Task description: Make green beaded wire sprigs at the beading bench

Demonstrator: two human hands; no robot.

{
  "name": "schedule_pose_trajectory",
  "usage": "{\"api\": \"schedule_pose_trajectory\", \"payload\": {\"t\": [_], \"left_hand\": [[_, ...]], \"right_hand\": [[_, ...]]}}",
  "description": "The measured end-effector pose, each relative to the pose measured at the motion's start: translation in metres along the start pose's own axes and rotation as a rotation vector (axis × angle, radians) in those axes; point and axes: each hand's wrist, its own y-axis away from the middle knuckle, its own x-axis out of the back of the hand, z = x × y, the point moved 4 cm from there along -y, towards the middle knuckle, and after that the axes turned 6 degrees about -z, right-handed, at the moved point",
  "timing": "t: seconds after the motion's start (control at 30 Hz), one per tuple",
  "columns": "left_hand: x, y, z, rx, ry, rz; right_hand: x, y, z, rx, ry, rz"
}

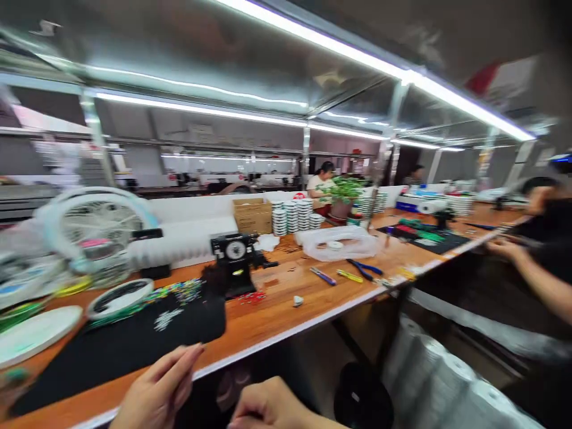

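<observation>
My left hand (161, 387) is at the bottom, in front of the table edge, its thumb and fingers pressed together; anything between them is too small to make out. To its right, my right hand (268, 405) is curled closed near the bottom edge, its fingertips partly cut off, and what it may hold is hidden. Beyond my left hand lies a black mat (129, 345) bearing white pieces (167, 319) and multicoloured small parts (187, 290). A small black machine (236, 265) stands behind the mat, with red bits (252, 298) beside it.
Pliers (364, 269), a yellow-handled tool (350, 276) and a clear plastic bag (337, 243) lie on the wooden table (277, 310). White spools (292, 215), a box (252, 216) and a fan (100, 220) stand behind. At right, another person's forearm (536, 274) reaches in; wrapped rolls (451, 369) stand below.
</observation>
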Motion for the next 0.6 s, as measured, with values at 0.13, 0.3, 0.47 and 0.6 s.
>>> {"api": "schedule_pose_trajectory", "payload": {"t": [0.13, 0.3, 0.47, 0.6], "left_hand": [[-0.001, 0.004, 0.013, -0.028, 0.152, -0.138], [-0.003, 0.008, 0.018, -0.077, 0.184, -0.14], [0.012, 0.003, 0.029, -0.145, 0.185, -0.094], [-0.002, 0.012, 0.033, -0.153, 0.005, -0.193]], "right_hand": [[0.004, 0.014, 0.003, 0.058, 0.043, 0.015], [0.005, 0.019, 0.011, 0.102, 0.107, -0.041], [0.012, 0.025, 0.016, 0.055, 0.156, -0.143], [0.024, 0.025, -0.021, 0.131, 0.066, -0.128]]}}
